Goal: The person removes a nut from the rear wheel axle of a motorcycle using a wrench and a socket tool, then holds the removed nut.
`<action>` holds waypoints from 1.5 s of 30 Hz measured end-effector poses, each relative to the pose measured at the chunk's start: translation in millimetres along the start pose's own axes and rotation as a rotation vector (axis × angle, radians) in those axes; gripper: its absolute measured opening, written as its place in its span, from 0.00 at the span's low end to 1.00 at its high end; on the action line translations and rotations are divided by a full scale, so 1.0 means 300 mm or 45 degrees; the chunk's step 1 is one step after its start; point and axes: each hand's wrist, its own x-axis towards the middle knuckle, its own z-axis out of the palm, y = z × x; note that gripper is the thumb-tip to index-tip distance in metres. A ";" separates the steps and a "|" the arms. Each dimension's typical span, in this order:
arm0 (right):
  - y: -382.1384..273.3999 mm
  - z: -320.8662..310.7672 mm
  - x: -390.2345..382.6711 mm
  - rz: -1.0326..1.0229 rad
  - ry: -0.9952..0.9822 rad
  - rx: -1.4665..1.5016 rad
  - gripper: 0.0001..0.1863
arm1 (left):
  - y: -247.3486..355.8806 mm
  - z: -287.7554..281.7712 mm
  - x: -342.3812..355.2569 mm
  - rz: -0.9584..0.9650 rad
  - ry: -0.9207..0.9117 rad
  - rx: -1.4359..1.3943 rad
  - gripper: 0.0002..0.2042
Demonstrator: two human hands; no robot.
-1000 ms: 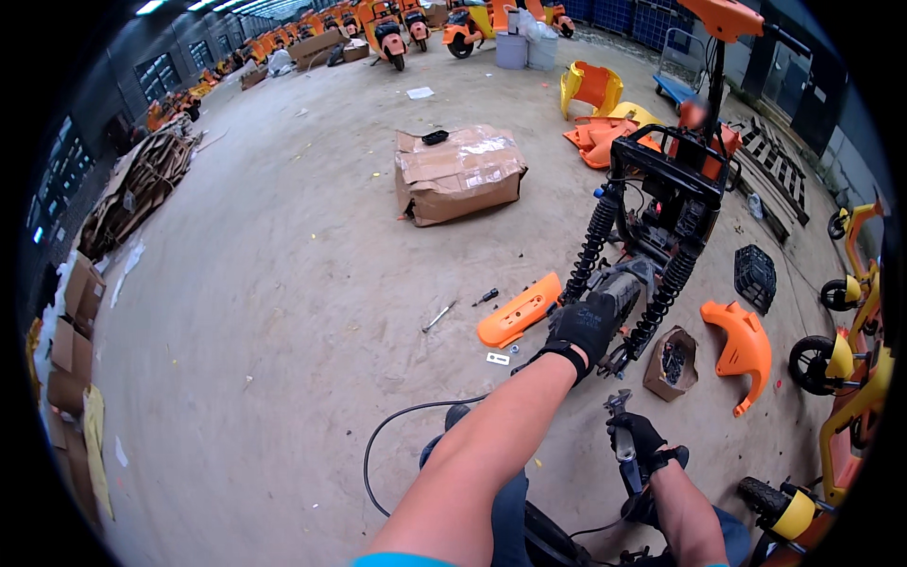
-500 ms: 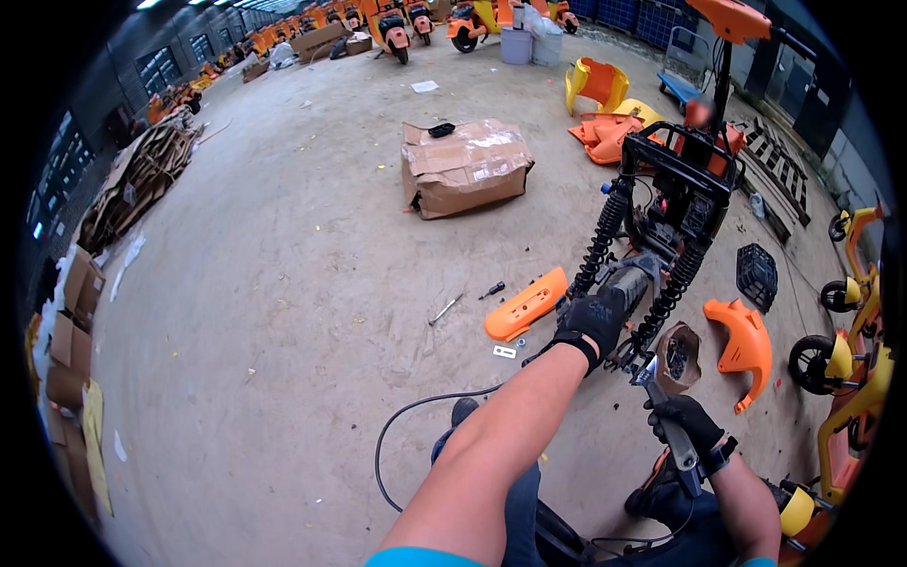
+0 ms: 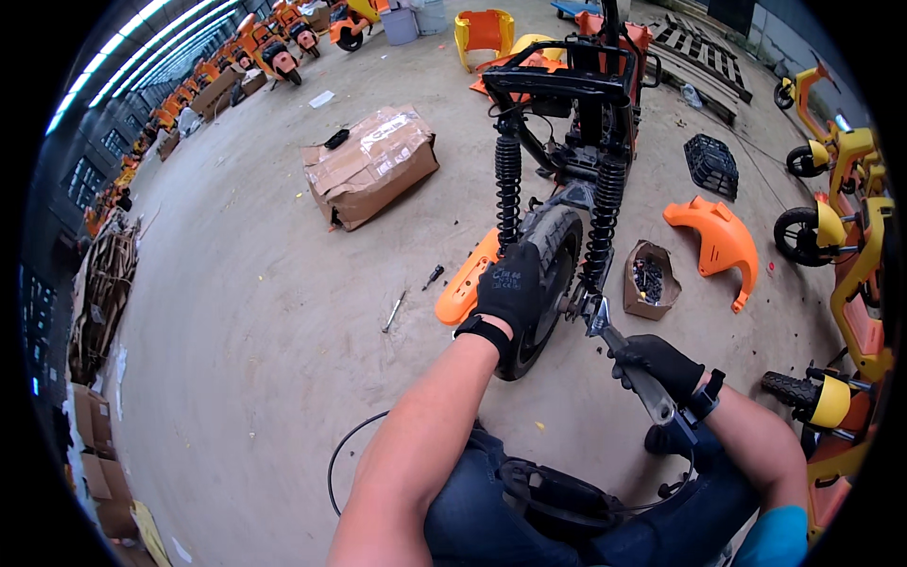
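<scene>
The stripped scooter frame stands before me, its rear wheel (image 3: 557,236) between two black coil-spring shock absorbers (image 3: 607,213). My left hand (image 3: 513,286), in a black glove, is wrapped against the left side of the tyre; its fingertips are partly hidden. In my black-gloved right hand (image 3: 658,364) is the handle of a long grey wrench (image 3: 646,389). The wrench's head is at the axle end, right of the wheel, below the right shock absorber. Whether its jaws are seated on a nut I cannot tell.
Left of the wheel lie an orange panel (image 3: 465,283), a screwdriver-like tool (image 3: 393,312) and a small black part (image 3: 433,277). A box of small hardware (image 3: 652,282), an orange fender (image 3: 715,238) and a black basket (image 3: 710,165) lie right. A taped carton (image 3: 373,170) sits farther left.
My view has turned right and tipped down, so the scooter appears further left and more upright. Both hands keep their holds on the wheel and the wrench, the wrench's head still by the axle.
</scene>
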 end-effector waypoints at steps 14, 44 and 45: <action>-0.029 -0.002 0.001 0.003 0.038 0.113 0.11 | 0.004 -0.005 0.002 0.061 0.036 0.081 0.21; -0.075 -0.096 -0.050 -0.094 -0.057 -0.033 0.15 | -0.032 0.029 0.012 0.107 0.074 0.123 0.20; -0.068 -0.097 -0.046 -0.071 -0.055 -0.017 0.15 | -0.033 0.032 0.012 0.123 0.078 0.118 0.20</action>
